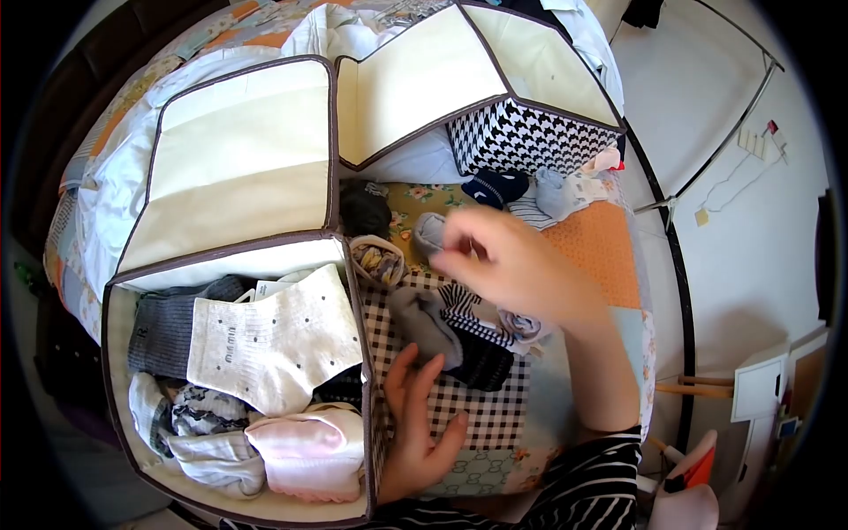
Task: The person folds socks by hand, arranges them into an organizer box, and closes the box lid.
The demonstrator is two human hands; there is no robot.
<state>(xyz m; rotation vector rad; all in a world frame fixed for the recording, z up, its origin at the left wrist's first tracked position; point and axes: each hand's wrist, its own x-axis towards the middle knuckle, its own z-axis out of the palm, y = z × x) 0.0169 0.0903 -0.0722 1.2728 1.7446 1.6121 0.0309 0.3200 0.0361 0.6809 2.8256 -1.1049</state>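
Observation:
My right hand [512, 265] is over the bed with its fingers curled in a pinch at a small light-grey sock [427, 233]. Its fingertips partly cover that sock. Below it, my left hand [420, 433] is open with fingers apart, close to a darker grey sock [424, 322]. A striped sock [473, 315] and a black sock [484, 360] lie just beside that one. At left stands an open fabric storage box [371, 424] holding several socks. On top in it are a cream dotted sock [274, 340], a dark grey ribbed sock [163, 327] and a pink sock [309, 450].
A second open box [530, 137] with houndstooth sides stands at the back. More socks lie on the patchwork bedspread [583, 234], including a navy pair [496, 187] and a black bundle [366, 208]. A metal rack [724, 132] and a white cabinet [761, 389] are at right.

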